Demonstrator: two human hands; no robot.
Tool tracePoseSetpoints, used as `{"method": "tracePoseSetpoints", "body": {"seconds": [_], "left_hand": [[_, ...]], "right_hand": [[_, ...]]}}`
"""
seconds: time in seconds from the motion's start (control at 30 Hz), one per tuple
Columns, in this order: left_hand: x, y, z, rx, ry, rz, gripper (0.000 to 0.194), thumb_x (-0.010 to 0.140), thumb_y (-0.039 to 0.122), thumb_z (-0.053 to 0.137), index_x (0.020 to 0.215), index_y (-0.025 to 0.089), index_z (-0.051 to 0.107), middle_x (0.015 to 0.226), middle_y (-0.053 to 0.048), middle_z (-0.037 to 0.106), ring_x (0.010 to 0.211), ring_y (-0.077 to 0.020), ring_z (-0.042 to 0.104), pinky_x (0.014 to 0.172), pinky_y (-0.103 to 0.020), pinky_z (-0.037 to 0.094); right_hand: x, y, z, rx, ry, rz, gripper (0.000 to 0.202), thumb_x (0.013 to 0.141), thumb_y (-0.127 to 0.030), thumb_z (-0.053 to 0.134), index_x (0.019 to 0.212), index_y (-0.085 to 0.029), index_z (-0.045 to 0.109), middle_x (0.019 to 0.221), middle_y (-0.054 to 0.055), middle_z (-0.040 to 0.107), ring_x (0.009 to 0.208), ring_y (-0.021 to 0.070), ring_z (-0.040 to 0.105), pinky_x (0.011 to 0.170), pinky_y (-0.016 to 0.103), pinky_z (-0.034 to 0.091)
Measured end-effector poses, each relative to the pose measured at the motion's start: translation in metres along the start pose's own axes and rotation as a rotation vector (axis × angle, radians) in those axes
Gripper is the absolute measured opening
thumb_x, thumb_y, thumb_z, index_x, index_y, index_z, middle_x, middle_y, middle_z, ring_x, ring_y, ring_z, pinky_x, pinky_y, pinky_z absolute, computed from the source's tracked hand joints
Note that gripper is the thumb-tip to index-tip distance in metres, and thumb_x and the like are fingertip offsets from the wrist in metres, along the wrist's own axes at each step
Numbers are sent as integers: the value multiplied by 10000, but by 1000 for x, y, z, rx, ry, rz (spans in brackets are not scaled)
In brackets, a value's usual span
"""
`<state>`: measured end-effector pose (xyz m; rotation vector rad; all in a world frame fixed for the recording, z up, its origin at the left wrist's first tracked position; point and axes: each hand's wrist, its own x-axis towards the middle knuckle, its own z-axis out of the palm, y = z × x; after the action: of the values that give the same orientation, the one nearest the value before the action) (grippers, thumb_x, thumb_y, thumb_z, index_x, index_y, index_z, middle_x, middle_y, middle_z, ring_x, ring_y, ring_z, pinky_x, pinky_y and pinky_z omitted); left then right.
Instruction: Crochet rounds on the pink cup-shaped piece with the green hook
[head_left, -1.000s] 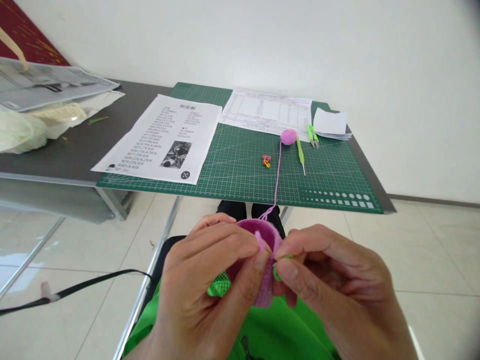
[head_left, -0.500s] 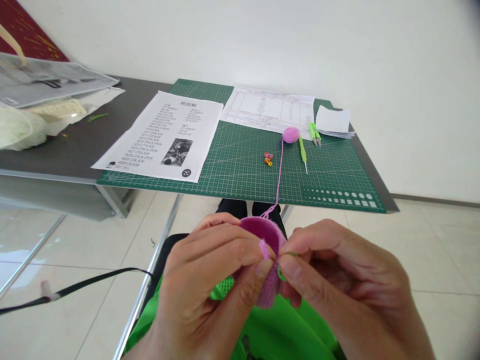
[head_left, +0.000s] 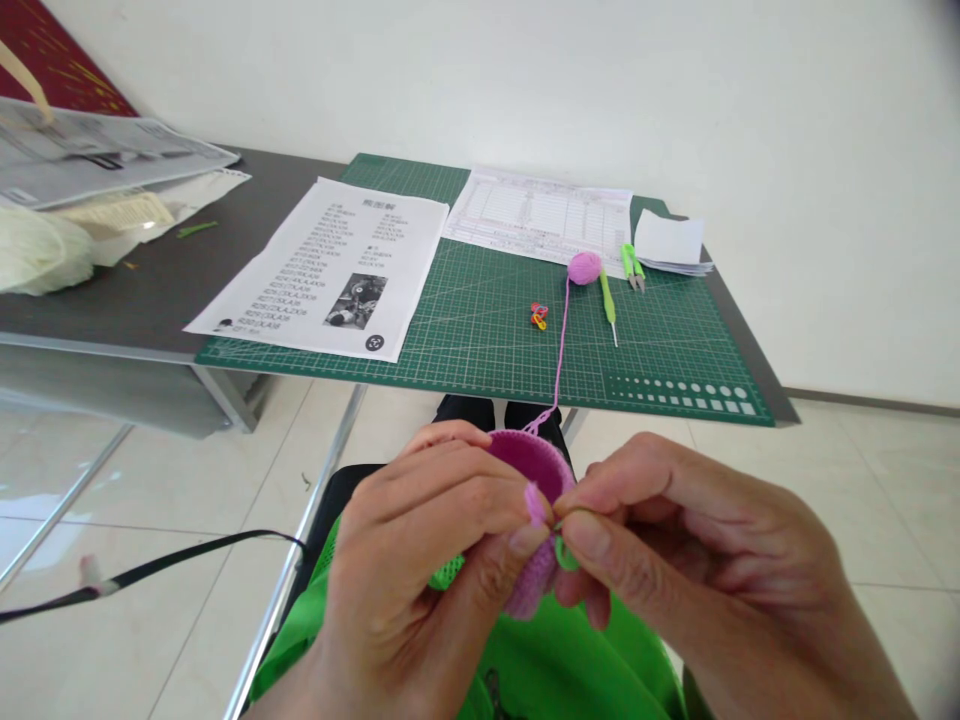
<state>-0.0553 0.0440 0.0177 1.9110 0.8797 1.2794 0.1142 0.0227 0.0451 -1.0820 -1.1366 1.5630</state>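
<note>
A cup-shaped pink crochet piece (head_left: 531, 462) is gripped by my left hand (head_left: 427, 530), its round opening facing up and away from me. A short tuft of pink yarn (head_left: 534, 503) stands up at the left fingertips. My right hand (head_left: 675, 540) pinches a small green stitch marker (head_left: 565, 553) between thumb and forefinger, right against the edge of the piece. Whether the marker passes through a stitch is hidden by the fingers. From the piece, a pink strand runs up to a pink yarn ball (head_left: 583, 268) on the table.
On the green cutting mat (head_left: 480, 300) lie a green-handled crochet hook (head_left: 608, 300), green thread snips (head_left: 634, 268) and several small coloured stitch markers (head_left: 538, 317). Printed pattern sheet (head_left: 300, 270), form (head_left: 544, 212) and paper stack (head_left: 670, 243) sit behind. Pale yarn (head_left: 41, 252) is at left.
More of the green marker shows below my right thumb, and its loop hangs lower. Both hands stay at the edge of the crochet piece; the view has shifted slightly.
</note>
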Motion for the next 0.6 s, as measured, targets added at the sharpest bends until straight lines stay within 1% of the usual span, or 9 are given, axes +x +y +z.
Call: {"method": "tracePoseSetpoints", "body": {"seconds": [0.1, 0.2, 0.3, 0.37, 0.47, 0.53, 0.6], "left_hand": [[0, -3, 4, -7, 17, 0, 200, 807, 30, 600, 713, 206, 610, 658, 55, 654, 623, -110, 629, 844, -335, 467], [-2, -5, 8, 18, 52, 5, 209, 806, 27, 574, 740, 220, 618, 627, 60, 625, 616, -121, 618, 871, -366, 447], [-5, -5, 10, 61, 74, 26, 227, 807, 5, 552, 780, 219, 623, 654, 56, 641, 618, -122, 620, 907, -391, 428], [-7, -6, 12, 90, 87, 60, 226, 801, -9, 557, 772, 210, 608, 692, 40, 669, 628, -125, 628, 895, -398, 433], [-8, -8, 15, 107, 133, 99, 224, 797, -9, 569, 759, 209, 597, 725, 15, 694, 644, -142, 639, 862, -408, 449], [-9, -8, 18, 107, 165, 90, 223, 806, -3, 561, 772, 214, 603, 735, 8, 701, 653, -146, 641, 844, -407, 457], [-9, -9, 21, 111, 192, 71, 218, 807, 1, 564, 788, 214, 611, 726, 14, 694, 655, -140, 637, 839, -399, 465]], "right_hand": [[-1, 0, 0, -104, 7, -23, 93, 922, -162, 657, 843, -195, 694, 710, -14, 724, 626, 63, 701, 571, 82, 547], [-2, -1, 4, -159, 57, -41, 96, 912, -167, 671, 819, -190, 672, 704, -25, 706, 625, 45, 686, 590, 64, 536], [-4, -1, 8, -167, 95, -73, 120, 921, -191, 664, 801, -192, 659, 675, -37, 696, 600, 32, 674, 574, 47, 521], [-5, 1, 12, -166, 123, -99, 142, 933, -203, 648, 791, -195, 656, 657, -43, 687, 588, 29, 674, 567, 41, 517], [-5, 4, 17, -182, 200, -134, 144, 914, -189, 656, 771, -200, 647, 643, -57, 675, 569, 27, 666, 563, 47, 515], [-6, 6, 19, -208, 233, -142, 142, 903, -181, 659, 765, -209, 635, 639, -66, 673, 559, 31, 660, 556, 61, 517], [-6, 7, 18, -245, 239, -148, 142, 902, -188, 656, 766, -215, 626, 640, -68, 681, 555, 38, 660, 549, 72, 519]]}}
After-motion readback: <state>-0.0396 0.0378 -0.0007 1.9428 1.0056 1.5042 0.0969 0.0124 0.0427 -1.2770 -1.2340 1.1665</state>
